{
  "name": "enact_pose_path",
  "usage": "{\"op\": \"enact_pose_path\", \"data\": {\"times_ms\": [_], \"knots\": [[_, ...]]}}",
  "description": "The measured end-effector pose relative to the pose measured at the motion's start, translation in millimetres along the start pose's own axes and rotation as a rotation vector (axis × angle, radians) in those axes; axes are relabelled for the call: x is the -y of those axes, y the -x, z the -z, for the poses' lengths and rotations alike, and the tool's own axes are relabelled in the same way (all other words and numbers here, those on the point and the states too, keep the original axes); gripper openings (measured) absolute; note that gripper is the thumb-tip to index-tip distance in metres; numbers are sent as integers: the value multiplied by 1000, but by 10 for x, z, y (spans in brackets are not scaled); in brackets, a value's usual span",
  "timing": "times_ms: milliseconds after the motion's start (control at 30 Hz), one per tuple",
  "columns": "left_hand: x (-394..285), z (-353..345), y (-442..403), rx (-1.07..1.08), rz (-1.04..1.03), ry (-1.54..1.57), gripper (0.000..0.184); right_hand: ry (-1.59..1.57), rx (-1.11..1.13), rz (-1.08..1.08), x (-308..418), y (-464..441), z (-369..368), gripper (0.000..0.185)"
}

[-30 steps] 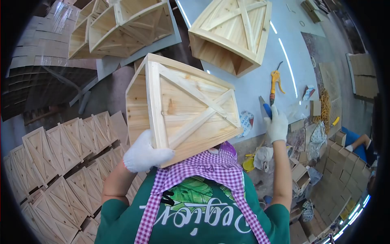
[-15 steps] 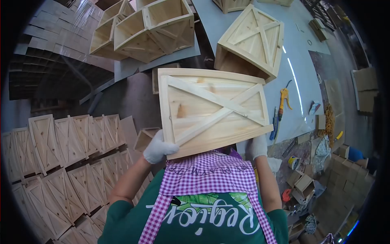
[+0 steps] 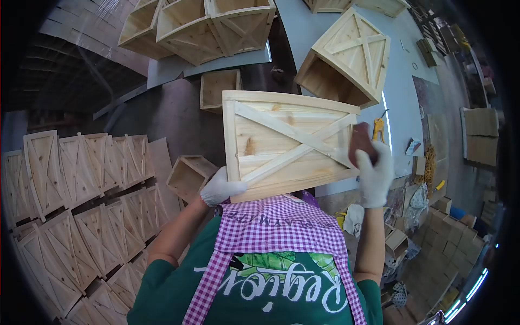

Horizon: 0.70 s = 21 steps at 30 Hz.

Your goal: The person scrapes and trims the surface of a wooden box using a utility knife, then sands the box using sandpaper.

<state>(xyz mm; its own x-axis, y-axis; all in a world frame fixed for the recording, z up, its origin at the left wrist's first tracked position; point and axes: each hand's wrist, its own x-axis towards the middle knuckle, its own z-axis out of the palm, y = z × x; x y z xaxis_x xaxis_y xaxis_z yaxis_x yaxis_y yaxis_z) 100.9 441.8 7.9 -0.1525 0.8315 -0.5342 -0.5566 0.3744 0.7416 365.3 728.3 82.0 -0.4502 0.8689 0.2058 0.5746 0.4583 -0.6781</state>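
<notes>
A pale wooden crate with an X-shaped brace (image 3: 292,143) is held in front of my body. My left hand (image 3: 222,187), in a white glove, grips its lower left corner, thumb on the face. At its right edge my right hand (image 3: 375,176), also gloved, is closed around a dark reddish-brown block (image 3: 362,145), which is at the panel's right side; whether it touches the wood I cannot tell. Beyond the right hand, the orange-yellow tool (image 3: 378,129) lies on the grey table (image 3: 401,108).
Another crate (image 3: 352,59) stands on the table ahead. More open crates (image 3: 216,27) are at the upper left. Small wooden boxes (image 3: 190,176) sit left of me, near rows of stacked braced panels (image 3: 70,173). Yellow cord (image 3: 429,165) hangs at the right.
My right hand has come up from beside the lower right of the crate, now with the brown block in it. The held crate has shifted slightly right, my left hand still on it.
</notes>
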Motion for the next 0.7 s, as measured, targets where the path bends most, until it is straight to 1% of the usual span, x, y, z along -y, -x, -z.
{"op": "enact_pose_path", "data": {"times_ms": [33,100,133,200,267,333,400,433,533,600,667,700], "knots": [[20,16,-12,5,-15,-3,72,3,2,3,168,-25,-135,26],[37,24,-20,8,-21,7,70,115,155,370,417,-102,-371,31],[40,20,-25,8,-25,12,68,117,162,376,422,-195,-459,31],[71,28,-38,-8,-36,29,66,220,144,437,358,-401,-698,33],[211,12,-100,-6,-40,22,61,265,154,478,379,-336,-928,34],[215,-35,-145,-10,-47,29,59,53,358,476,697,26,-1170,35],[73,-108,-150,-2,-22,-43,62,-185,799,365,1343,251,-964,36],[41,-110,-142,7,-7,-84,63,-181,803,364,1368,221,-961,36],[56,-65,-134,75,-18,-24,64,-126,366,475,1337,-18,-968,34],[77,-53,-141,103,-29,-5,64,-74,405,469,1260,-66,-1135,35],[166,-43,-178,126,-120,161,59,38,467,441,1160,-58,-1315,38],[197,-26,-252,136,-174,246,57,-1,594,508,1247,116,-1391,39]]}}
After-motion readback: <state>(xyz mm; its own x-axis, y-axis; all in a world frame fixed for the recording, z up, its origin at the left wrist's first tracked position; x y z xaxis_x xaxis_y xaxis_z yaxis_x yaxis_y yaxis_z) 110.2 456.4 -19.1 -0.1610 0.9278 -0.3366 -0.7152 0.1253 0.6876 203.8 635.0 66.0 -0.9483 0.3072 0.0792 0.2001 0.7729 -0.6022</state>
